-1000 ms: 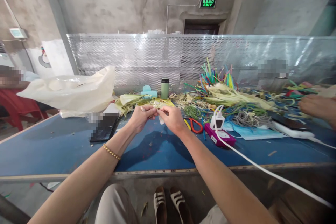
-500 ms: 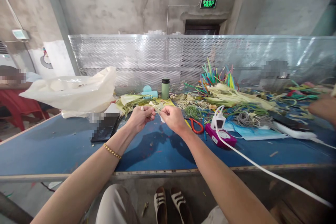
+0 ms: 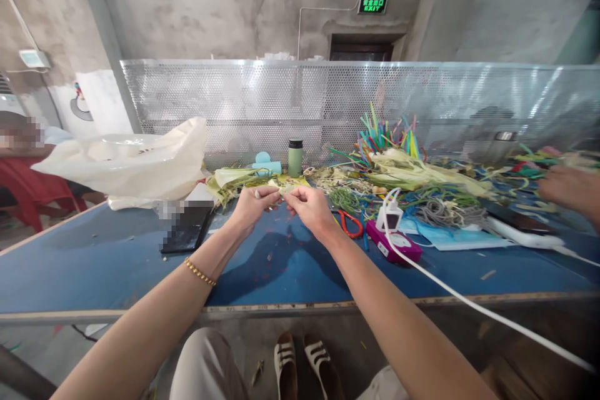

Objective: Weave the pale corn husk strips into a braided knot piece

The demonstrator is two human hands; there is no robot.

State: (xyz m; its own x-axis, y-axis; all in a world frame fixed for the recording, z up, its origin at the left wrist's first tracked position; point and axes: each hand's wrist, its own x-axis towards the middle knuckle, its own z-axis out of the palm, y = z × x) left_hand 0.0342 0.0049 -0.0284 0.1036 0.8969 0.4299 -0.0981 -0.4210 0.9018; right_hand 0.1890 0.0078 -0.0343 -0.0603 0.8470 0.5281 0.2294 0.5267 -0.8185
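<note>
My left hand [image 3: 253, 206] and my right hand [image 3: 309, 207] meet above the blue table [image 3: 117, 269], fingertips pinched together on a small pale strip of husk [image 3: 281, 195]. A gold bead bracelet [image 3: 199, 271] sits on my left wrist. Just behind the hands lies a pile of pale green husks [image 3: 234, 178]. Red-handled scissors [image 3: 349, 224] rest on the table right of my right hand.
A white plastic bag [image 3: 126, 162], a dark phone [image 3: 187, 231], a green flask [image 3: 294, 157], a purple box with a white charger and cable [image 3: 394, 240], and heaps of coloured strips [image 3: 389, 137] crowd the table. Another person's hand [image 3: 567, 190] is at far right. A perforated metal screen [image 3: 328, 100] backs the table.
My hands have stayed pinched together, shifting slightly; the pale strip that hung below my right fingers a second ago is now drawn up between the fingertips. The other person's hand moved a little.
</note>
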